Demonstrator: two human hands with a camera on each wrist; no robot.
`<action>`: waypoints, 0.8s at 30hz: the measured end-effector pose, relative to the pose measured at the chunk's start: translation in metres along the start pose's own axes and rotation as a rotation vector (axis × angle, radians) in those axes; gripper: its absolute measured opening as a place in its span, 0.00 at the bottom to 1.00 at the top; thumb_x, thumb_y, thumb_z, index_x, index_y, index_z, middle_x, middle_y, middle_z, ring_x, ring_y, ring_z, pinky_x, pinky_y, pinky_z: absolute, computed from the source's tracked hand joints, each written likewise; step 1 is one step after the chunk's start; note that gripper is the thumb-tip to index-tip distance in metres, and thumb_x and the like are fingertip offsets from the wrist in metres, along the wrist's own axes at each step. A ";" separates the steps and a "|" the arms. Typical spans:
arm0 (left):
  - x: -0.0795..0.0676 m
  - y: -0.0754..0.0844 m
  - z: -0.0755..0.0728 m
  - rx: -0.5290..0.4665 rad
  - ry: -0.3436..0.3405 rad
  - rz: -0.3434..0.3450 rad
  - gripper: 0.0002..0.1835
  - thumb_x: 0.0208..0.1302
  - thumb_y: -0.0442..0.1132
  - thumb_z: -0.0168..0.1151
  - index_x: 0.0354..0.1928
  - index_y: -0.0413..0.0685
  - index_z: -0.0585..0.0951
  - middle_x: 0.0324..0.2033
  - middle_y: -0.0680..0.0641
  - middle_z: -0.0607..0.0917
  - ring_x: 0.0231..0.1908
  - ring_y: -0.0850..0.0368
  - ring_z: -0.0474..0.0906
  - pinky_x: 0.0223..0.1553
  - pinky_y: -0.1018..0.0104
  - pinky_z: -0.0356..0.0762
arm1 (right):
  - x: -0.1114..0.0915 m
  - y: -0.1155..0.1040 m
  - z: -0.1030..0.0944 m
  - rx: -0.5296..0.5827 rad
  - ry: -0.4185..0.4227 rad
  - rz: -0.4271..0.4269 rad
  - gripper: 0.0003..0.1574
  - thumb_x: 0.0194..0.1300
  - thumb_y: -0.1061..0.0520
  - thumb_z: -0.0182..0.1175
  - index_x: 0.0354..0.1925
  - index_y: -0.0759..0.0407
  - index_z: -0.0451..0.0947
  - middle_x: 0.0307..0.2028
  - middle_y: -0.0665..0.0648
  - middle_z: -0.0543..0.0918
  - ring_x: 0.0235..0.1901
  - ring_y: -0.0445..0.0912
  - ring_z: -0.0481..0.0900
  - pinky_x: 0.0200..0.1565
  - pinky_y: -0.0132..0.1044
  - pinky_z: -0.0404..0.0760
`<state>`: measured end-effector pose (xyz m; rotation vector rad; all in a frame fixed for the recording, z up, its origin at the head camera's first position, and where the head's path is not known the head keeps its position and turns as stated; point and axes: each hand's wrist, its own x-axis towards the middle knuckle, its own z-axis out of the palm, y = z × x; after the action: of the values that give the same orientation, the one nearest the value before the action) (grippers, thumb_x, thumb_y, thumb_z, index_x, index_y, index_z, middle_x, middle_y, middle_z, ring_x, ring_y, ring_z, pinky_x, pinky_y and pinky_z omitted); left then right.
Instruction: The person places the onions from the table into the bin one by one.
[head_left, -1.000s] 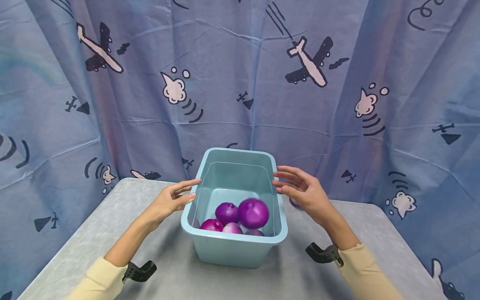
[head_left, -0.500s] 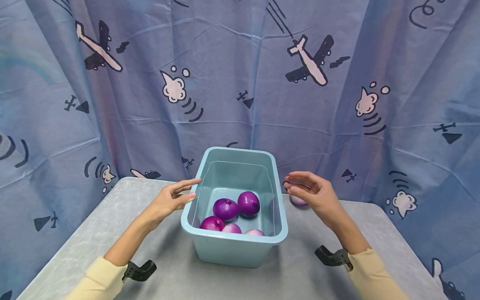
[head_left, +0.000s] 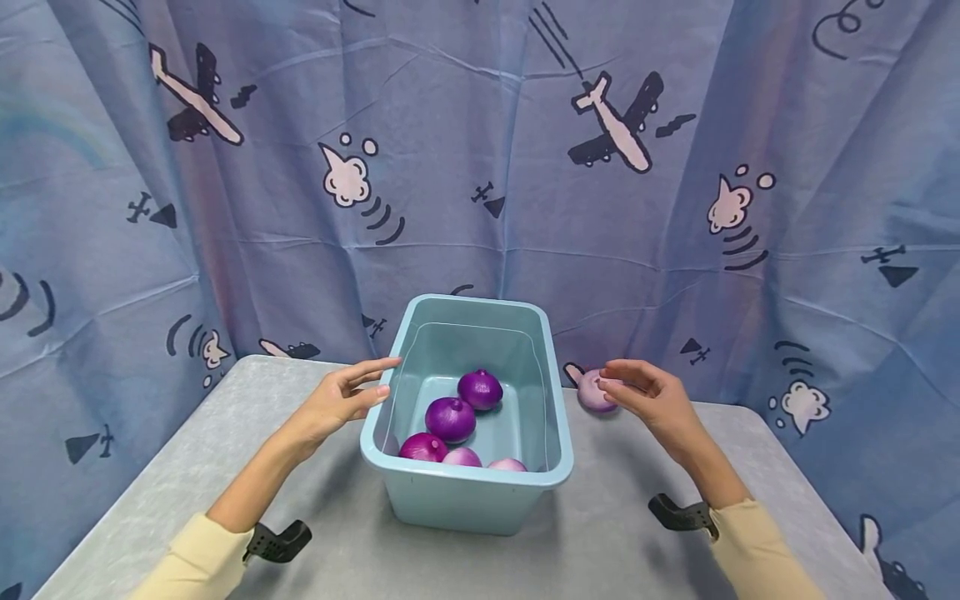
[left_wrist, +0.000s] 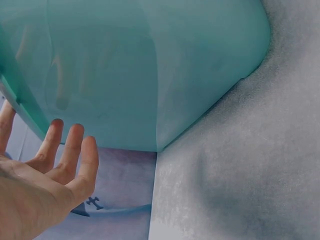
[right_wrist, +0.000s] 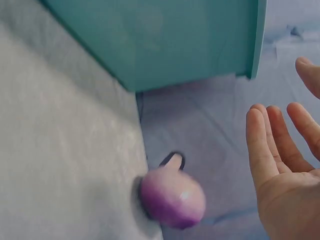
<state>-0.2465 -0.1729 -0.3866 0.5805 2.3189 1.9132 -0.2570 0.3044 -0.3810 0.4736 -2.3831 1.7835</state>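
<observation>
A light blue plastic bin (head_left: 465, 500) stands on the table with several purple onions (head_left: 450, 419) inside. Relaxed fingers of my left hand (head_left: 339, 402) rest at the bin's left rim; the left wrist view has that hand (left_wrist: 60, 170) beside the bin's wall (left_wrist: 110, 100). To the right of the bin, my right hand (head_left: 651, 408) holds nothing, its fingers loosely bent. Just beyond those fingers, a paler onion (head_left: 592, 393) lies on the table near the back edge, partly overlapped by the hand. In the right wrist view this onion (right_wrist: 172, 197) sits apart from the hand (right_wrist: 285, 175).
A grey table (head_left: 300, 517) bears everything. Behind it hangs a blue curtain (head_left: 450, 208) printed with airplanes, close to the table's back edge. Black wrist devices (head_left: 279, 542) sit below both hands.
A purple onion has dropped into the bin and rolled toward its far end, past another onion. My right hand has drawn away rightward from the bin toward the onion outside. The left hand stays put.
</observation>
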 end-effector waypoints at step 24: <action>0.000 -0.001 0.000 0.011 0.004 -0.009 0.27 0.72 0.45 0.65 0.70 0.50 0.75 0.68 0.39 0.71 0.66 0.39 0.68 0.55 0.49 0.76 | 0.007 0.068 -0.030 -0.025 0.238 0.152 0.38 0.69 0.55 0.68 0.65 0.77 0.66 0.55 0.66 0.76 0.44 0.34 0.80 0.49 0.38 0.81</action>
<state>-0.2463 -0.1730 -0.3874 0.5677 2.3312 1.9009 -0.2884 0.3491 -0.4316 0.0722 -2.3249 1.7547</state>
